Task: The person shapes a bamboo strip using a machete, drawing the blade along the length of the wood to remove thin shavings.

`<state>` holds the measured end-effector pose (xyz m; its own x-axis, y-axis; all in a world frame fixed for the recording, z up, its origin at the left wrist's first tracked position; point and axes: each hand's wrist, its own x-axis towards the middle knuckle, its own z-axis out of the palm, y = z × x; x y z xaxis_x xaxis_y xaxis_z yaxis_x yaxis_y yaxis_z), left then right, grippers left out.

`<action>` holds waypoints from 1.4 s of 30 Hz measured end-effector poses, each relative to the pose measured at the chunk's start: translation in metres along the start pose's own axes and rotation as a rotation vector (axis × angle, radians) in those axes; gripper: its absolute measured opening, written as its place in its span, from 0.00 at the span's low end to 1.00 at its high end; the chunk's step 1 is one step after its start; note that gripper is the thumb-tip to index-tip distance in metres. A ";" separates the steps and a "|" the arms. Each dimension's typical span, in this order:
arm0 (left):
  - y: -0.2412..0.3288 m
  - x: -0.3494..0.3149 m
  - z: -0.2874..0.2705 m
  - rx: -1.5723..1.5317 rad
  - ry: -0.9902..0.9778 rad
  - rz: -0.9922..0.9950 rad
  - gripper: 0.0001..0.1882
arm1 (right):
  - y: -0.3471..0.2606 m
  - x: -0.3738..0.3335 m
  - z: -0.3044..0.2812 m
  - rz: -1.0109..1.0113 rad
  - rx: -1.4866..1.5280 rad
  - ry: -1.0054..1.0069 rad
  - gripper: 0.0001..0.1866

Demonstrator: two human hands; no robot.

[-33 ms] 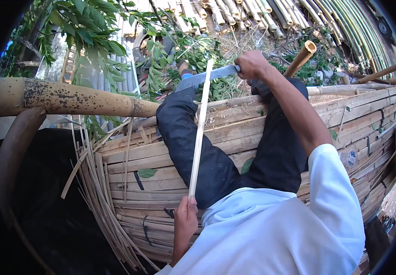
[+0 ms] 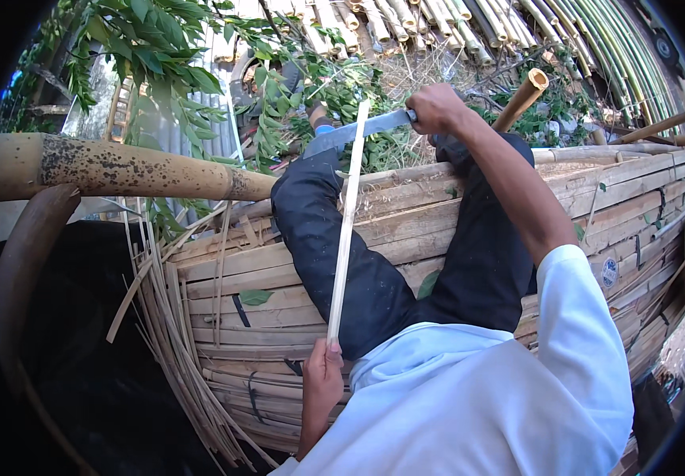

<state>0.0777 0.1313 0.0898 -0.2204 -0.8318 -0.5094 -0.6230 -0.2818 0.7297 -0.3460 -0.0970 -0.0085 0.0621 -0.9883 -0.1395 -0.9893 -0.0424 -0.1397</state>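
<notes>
My left hand (image 2: 323, 381) grips the near end of a long pale bamboo strip (image 2: 346, 226) that runs up and away over my left leg (image 2: 323, 238) in dark trousers. My right hand (image 2: 435, 107), arm stretched forward, holds the handle of a long-bladed knife (image 2: 354, 132). The blade lies crosswise against the far end of the strip, near my knee. I sit on a platform of split bamboo slats (image 2: 636, 198).
A thick spotted bamboo pole (image 2: 120, 169) crosses at the left. Thin bamboo slivers (image 2: 172, 317) hang over the platform's left edge. Green leafy branches (image 2: 160, 47) and stacked bamboo poles (image 2: 454, 28) lie beyond. A cut bamboo tube (image 2: 523, 95) sticks up behind my right arm.
</notes>
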 end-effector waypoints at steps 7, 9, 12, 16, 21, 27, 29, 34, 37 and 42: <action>-0.012 -0.037 -0.028 -0.184 0.018 -0.121 0.16 | 0.056 0.022 -0.009 0.580 0.288 0.085 0.15; -0.016 -0.060 -0.040 -0.406 0.171 -0.448 0.15 | 0.065 0.009 -0.037 0.393 0.038 -0.075 0.17; -0.016 -0.018 -0.027 -0.443 0.193 -0.366 0.14 | 0.045 0.003 -0.018 0.526 0.285 0.047 0.19; -0.024 0.011 -0.020 -0.388 0.150 -0.189 0.15 | 0.033 0.002 0.012 0.506 0.452 0.034 0.21; -0.013 0.023 -0.014 -0.473 0.093 -0.285 0.15 | -0.010 -0.038 0.031 0.322 0.810 0.160 0.21; -0.010 0.037 -0.003 -0.430 0.032 -0.211 0.15 | -0.086 -0.089 0.024 0.210 1.065 -0.017 0.19; -0.007 0.037 -0.002 -0.434 0.031 -0.197 0.15 | -0.117 -0.105 0.038 0.063 1.168 -0.010 0.16; -0.012 0.031 -0.013 -0.449 0.110 -0.242 0.15 | -0.174 -0.151 0.016 0.027 1.303 -0.151 0.15; -0.019 0.030 -0.026 -0.460 0.182 -0.229 0.15 | -0.184 -0.161 0.017 -0.074 1.101 -0.158 0.19; -0.028 0.038 -0.033 -0.543 0.196 -0.256 0.15 | -0.219 -0.165 0.038 -0.136 1.012 -0.086 0.25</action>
<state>0.1116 0.0914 0.0648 0.0592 -0.7633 -0.6433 -0.1567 -0.6435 0.7492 -0.1350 0.0809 0.0076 0.2144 -0.9687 -0.1251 -0.4004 0.0297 -0.9159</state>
